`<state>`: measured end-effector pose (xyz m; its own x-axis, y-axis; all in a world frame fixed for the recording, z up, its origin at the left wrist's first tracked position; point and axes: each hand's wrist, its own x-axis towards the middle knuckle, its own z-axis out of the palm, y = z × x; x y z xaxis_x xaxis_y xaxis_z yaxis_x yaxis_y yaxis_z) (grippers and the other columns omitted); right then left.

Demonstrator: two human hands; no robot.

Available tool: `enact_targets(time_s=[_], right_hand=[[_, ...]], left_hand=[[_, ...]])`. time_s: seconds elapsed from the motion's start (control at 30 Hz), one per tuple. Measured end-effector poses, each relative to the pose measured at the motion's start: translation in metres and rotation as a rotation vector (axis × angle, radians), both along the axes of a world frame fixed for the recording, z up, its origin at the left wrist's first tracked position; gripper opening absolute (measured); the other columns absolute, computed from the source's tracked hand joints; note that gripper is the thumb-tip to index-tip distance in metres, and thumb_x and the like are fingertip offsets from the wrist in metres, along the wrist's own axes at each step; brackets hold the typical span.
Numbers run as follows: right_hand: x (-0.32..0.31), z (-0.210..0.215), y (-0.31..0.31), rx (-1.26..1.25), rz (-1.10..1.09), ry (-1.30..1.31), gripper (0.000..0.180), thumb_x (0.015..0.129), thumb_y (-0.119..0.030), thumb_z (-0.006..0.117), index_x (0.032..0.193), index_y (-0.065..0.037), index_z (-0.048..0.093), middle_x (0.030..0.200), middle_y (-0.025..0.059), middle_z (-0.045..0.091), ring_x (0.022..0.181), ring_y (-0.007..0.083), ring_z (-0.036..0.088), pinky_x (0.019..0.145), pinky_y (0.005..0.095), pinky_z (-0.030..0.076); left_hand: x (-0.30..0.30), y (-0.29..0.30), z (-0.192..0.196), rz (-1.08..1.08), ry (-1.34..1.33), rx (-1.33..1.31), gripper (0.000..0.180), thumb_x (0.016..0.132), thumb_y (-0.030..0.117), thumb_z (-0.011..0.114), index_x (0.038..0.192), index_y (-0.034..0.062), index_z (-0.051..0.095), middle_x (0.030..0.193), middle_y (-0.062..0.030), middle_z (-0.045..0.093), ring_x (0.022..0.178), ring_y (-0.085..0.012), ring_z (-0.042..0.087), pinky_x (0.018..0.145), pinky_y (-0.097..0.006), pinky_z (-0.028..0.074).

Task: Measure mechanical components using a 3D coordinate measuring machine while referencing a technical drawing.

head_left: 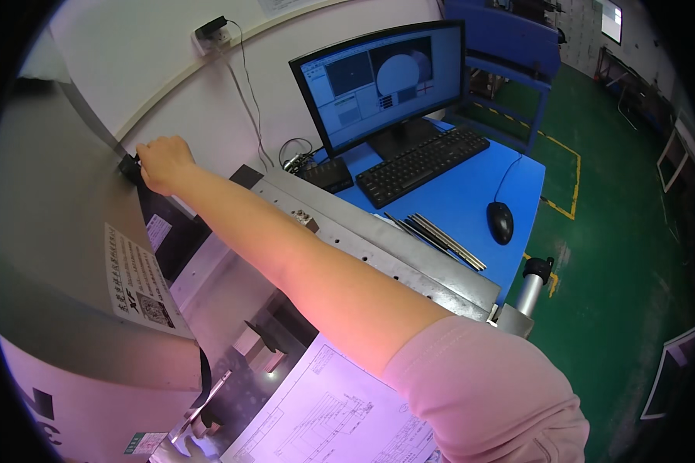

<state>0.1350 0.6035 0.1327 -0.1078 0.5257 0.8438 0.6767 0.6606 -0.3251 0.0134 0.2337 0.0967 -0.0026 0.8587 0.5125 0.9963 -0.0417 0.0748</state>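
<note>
My right arm reaches across to the upper left. My right hand (164,163) is closed around a black knob (130,168) on the side of a large grey machine housing (54,231). Low down beneath the housing, my left hand (193,447) shows only in part, with something white covering part of it. Its fingers appear closed on a thin metal rod (212,390) that slants up to the right. Close to the rod's tip is a small metal block (259,349) with a dark piece on it. A drawing sheet (324,409) lies below my right forearm.
A metal machine bed (378,247) runs beside a blue table (471,193). The table carries a monitor (386,81), black keyboard (421,166), mouse (500,222) and several metal rods (448,243). A cylindrical handle (530,289) juts out at the right, over green floor (587,309).
</note>
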Motion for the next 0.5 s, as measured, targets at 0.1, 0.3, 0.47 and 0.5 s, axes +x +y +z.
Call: enact_targets(time_s=[0.1, 0.3, 0.47, 0.5], right_hand=[[0.002, 0.001, -0.001, -0.028, 0.033, -0.032, 0.019, 0.073, -0.02, 0.048, 0.085, -0.007, 0.055, 0.081, 0.0102, 0.059, 0.08, 0.0266, 0.056, 0.069, 0.0383, 0.043], [0.01, -0.003, -0.008, -0.135, 0.003, -0.108, 0.023, 0.072, -0.02, 0.05, 0.09, -0.007, 0.056, 0.087, 0.0107, 0.059, 0.087, 0.0245, 0.056, 0.071, 0.0368, 0.043], [0.059, -0.017, -0.043, -0.061, 0.097, -0.221, 0.039, 0.068, -0.013, 0.053, 0.104, -0.002, 0.045, 0.096, 0.0151, 0.051, 0.091, 0.0312, 0.051, 0.074, 0.0409, 0.043], [0.083, -0.022, -0.056, -0.101, 0.083, -0.328, 0.041, 0.067, -0.013, 0.055, 0.105, -0.002, 0.045, 0.098, 0.0156, 0.05, 0.092, 0.032, 0.051, 0.075, 0.0411, 0.043]], left_hand=[[-0.002, -0.001, 0.001, -0.021, 0.003, -0.029, 0.023, 0.08, 0.027, 0.048, 0.079, 0.0074, 0.059, 0.076, -0.0118, 0.059, 0.071, -0.0272, 0.057, 0.063, -0.037, 0.046], [-0.018, -0.008, -0.01, 0.101, 0.056, -0.042, 0.039, 0.079, 0.035, 0.052, 0.096, 0.0009, 0.058, 0.086, -0.0186, 0.059, 0.082, -0.0303, 0.057, 0.074, -0.04, 0.048], [-0.018, -0.02, 0.0, 0.16, 0.15, -0.051, 0.046, 0.071, 0.034, 0.064, 0.103, 0.0017, 0.056, 0.095, -0.0193, 0.057, 0.091, -0.0312, 0.054, 0.079, -0.043, 0.047], [-0.015, -0.021, 0.003, 0.152, 0.145, -0.042, 0.046, 0.071, 0.034, 0.064, 0.103, 0.0017, 0.056, 0.095, -0.0193, 0.057, 0.091, -0.0312, 0.054, 0.079, -0.043, 0.047]])
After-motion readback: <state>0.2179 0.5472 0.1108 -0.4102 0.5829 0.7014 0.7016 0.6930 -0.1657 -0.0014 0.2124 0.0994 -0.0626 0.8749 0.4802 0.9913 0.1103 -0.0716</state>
